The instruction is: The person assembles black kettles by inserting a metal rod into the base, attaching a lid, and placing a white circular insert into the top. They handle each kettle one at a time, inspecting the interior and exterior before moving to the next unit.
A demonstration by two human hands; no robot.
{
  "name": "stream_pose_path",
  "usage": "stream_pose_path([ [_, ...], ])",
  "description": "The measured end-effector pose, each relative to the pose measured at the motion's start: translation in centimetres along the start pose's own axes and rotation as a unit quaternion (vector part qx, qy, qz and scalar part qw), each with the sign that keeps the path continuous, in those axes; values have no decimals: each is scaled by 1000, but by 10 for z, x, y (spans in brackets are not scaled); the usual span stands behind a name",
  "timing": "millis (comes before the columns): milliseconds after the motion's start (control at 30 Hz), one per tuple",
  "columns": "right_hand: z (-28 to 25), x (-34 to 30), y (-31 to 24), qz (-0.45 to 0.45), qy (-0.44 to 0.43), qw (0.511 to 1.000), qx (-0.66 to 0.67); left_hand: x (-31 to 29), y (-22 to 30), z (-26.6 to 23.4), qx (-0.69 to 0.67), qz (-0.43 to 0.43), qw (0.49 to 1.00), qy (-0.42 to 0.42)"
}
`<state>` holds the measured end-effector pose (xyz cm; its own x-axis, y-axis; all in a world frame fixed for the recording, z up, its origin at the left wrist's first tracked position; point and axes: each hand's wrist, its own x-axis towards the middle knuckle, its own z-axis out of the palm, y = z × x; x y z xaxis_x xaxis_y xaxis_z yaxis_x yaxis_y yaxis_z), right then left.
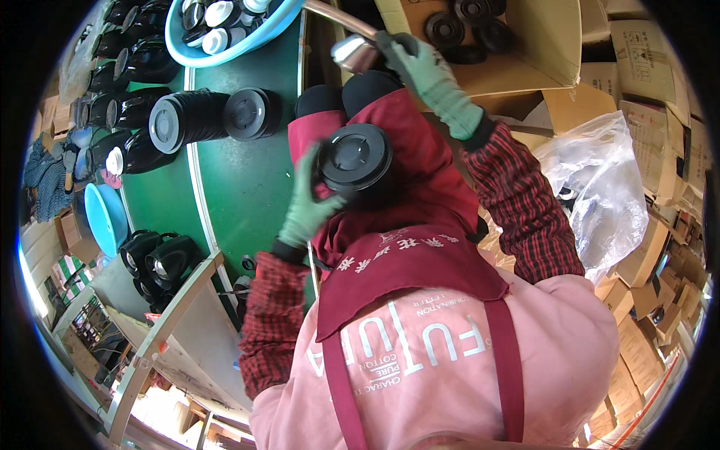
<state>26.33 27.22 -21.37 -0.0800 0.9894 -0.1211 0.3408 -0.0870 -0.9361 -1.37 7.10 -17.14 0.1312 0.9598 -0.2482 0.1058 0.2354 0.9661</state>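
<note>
My left hand (pixel 306 201), in a pale green glove, grips the side of a black round plastic part (pixel 355 156) with a raised ring on top. It is held over my lap, against the dark red apron (pixel 420 165). My right hand (pixel 433 79), gloved too, is closed round the black grip (pixel 397 60) of a tool with a brownish rod (pixel 341 19); its kind is unclear. Beside the rod is a shiny, blurred metal piece (pixel 354 54); whether it belongs to the tool, I cannot tell.
On the green table (pixel 240 180) lie a row of black round parts (pixel 187 121) and another short stack (pixel 252 114). Black jugs (pixel 139 109) line its far left. A blue basin (pixel 232 54) holds white and black parts. A cardboard box (pixel 540 52) contains black discs; clear plastic (pixel 600 184) hangs at right.
</note>
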Motion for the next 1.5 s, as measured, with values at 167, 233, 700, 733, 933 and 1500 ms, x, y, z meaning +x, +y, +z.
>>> stream_pose_path([
  [167,115,32,4,70,-176,979,79,-28,-25,16,134,159,977,52],
  [233,157,34,14,-39,-131,983,-123,-47,-28,12,186,207,956,96],
  [700,181,45,-3,-241,-116,920,-288,-48,-67,53,-141,2,973,185],
  [733,146,29,0,-404,-211,836,-305,-44,-64,60,-87,7,976,199],
  [933,45,-74,-41,-209,-442,843,-226,-36,-43,90,94,28,972,214],
  [1500,84,-37,-15,260,-284,868,312,-33,-55,37,-135,78,979,134],
])
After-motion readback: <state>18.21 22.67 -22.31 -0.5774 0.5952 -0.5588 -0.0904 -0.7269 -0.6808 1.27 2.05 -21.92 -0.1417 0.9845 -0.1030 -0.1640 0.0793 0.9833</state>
